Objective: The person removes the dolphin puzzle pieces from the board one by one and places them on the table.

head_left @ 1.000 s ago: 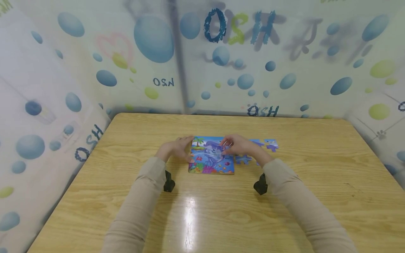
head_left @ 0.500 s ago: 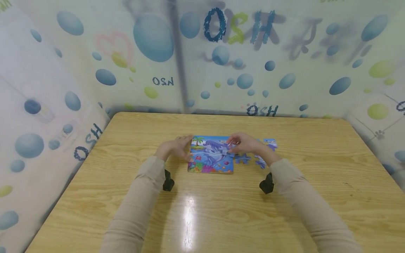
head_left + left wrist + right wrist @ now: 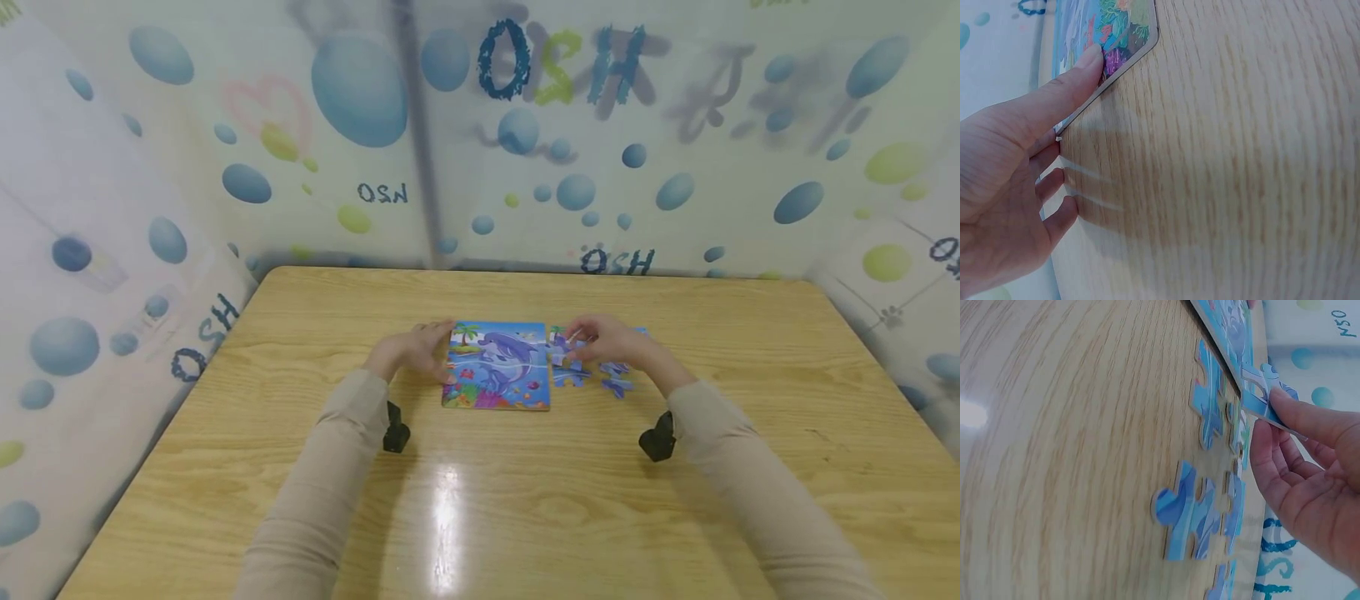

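A square picture puzzle with dolphins [image 3: 497, 367] lies flat on the table. My left hand [image 3: 411, 352] stays spread at its left edge; in the left wrist view the thumb of that hand [image 3: 1013, 165] rests on the picture's border [image 3: 1116, 37], the other fingers loosely bent beside it. Just right of the puzzle, my right hand [image 3: 613, 342] pinches a blue jigsaw piece. The right wrist view shows this piece [image 3: 1257, 407] raised and tilted between thumb and fingers of the right hand [image 3: 1319, 459], above other loose pieces.
Several loose jigsaw pieces [image 3: 617, 387] lie right of the puzzle, some partly hidden by the right hand. In the right wrist view, one blue piece [image 3: 1179, 512] lies nearest the camera. A patterned wall [image 3: 480, 167] rises behind the wooden table [image 3: 525, 500].
My right hand has moved right from over the puzzle to the loose pieces, with a piece between its fingers. The puzzle's right part is uncovered. My left hand has kept its place at the edge.
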{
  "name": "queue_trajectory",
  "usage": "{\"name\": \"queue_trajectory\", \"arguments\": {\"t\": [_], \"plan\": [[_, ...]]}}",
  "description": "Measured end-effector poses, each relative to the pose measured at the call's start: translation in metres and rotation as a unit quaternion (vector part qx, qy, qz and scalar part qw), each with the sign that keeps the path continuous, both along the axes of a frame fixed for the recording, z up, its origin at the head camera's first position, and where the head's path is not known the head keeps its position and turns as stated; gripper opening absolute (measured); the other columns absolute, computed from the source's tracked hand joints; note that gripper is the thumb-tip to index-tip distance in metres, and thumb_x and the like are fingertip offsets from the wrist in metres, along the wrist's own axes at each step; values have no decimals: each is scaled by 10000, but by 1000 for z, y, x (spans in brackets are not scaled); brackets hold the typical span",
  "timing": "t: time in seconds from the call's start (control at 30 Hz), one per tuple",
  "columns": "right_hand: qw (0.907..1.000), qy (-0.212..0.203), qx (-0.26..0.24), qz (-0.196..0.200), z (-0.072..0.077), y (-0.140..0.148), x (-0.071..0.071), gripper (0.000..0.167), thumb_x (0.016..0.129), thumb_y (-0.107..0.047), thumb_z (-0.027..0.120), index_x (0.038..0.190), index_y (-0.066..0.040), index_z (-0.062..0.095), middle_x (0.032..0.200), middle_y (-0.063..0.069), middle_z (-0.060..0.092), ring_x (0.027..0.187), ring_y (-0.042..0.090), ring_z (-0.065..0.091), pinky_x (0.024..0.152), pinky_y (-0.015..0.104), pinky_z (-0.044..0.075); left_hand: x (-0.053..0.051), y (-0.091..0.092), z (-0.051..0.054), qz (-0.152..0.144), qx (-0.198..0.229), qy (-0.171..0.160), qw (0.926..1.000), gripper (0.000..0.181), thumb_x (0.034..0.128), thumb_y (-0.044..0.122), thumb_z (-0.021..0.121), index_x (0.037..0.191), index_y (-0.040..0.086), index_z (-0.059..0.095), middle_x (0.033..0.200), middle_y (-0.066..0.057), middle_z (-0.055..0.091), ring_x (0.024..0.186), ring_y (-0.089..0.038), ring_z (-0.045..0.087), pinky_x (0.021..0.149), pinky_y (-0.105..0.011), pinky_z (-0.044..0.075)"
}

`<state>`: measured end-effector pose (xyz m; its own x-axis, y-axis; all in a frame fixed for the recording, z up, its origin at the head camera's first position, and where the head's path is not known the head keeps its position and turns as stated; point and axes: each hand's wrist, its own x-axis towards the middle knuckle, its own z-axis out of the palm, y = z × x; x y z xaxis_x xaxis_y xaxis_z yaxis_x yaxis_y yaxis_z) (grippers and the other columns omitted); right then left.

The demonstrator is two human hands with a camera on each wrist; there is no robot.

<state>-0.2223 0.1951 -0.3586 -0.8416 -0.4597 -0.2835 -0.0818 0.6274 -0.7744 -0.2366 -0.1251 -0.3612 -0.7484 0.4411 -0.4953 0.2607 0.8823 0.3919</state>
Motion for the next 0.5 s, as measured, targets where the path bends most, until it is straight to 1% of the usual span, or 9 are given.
{"name": "queue_trajectory", "arguments": {"t": [0.07,0.17,0.23,0.3,0.5], "plan": [[10000,-55,-60,-17,0,5,1,298,862,-83,607,1121,39,527,991,149,581,834,204,574,729,335,531,0,0,0,3,-8,-3,10000,983,801,370,681,1483,128,14,1554,-104,7,1412,-374,2,1143,-551,92],[9998,-163,-104,-67,-1,13,2,325,870,-86,597,1152,48,508,971,134,586,773,176,595,745,353,545,0,-1,-1,30,-17,1,10000,984,801,375,680,1483,138,12,1555,-100,7,1413,-369,4,1142,-553,91],[9996,-229,-108,-121,-1,18,2,342,873,-88,594,1172,47,498,986,126,580,795,172,596,763,344,542,0,-1,-1,55,-12,10,10000,984,800,376,681,1484,142,14,1555,-100,10,1413,-369,7,1140,-557,94],[9995,-249,-129,-143,-2,23,3,345,874,-88,593,1175,47,493,985,123,576,803,168,583,753,327,533,0,-1,-1,70,-5,11,10000,986,797,375,683,1484,148,14,1555,-97,10,1414,-368,7,1139,-558,93],[9995,-147,-158,-244,-4,36,5,329,866,-93,605,1143,52,502,940,106,573,792,151,561,713,286,518,0,-1,0,97,20,5,10000,991,790,376,690,1484,153,19,1555,-95,10,1415,-364,9,1136,-565,99]]}}
